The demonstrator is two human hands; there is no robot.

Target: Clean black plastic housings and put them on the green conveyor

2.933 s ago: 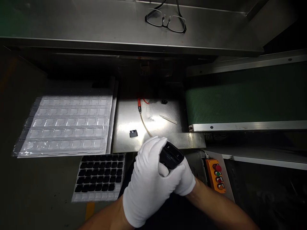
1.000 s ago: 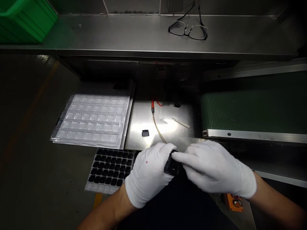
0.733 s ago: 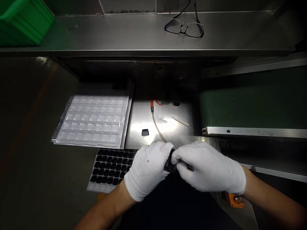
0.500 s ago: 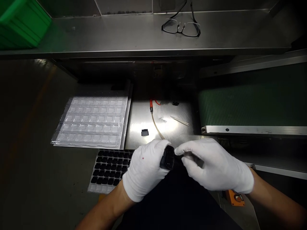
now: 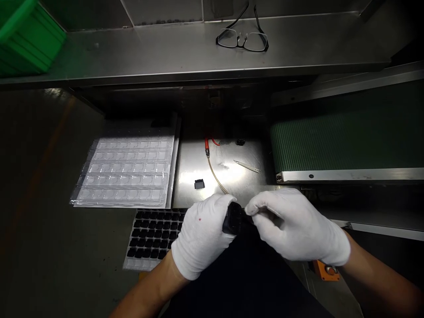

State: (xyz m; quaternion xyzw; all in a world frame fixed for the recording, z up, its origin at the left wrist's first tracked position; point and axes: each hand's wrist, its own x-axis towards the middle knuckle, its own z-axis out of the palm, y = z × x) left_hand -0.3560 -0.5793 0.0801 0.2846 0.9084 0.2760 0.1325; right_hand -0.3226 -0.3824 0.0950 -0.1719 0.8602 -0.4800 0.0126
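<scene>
Head view: left hand [image 5: 202, 234] clamps rounded black casing [image 5: 233, 219] in white-fabric fingers; right hand [image 5: 296, 226] has fingers together.

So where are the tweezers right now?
In the head view, the tweezers lie on the metal table, right of the thin hose and left of the green conveyor belt.

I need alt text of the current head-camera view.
A white-gloved left hand grips a black part; the gloved right hand is close beside it. Beyond, tweezers and a dark piece lie on a metal table, between a clear tray and a green conveyor.
</scene>
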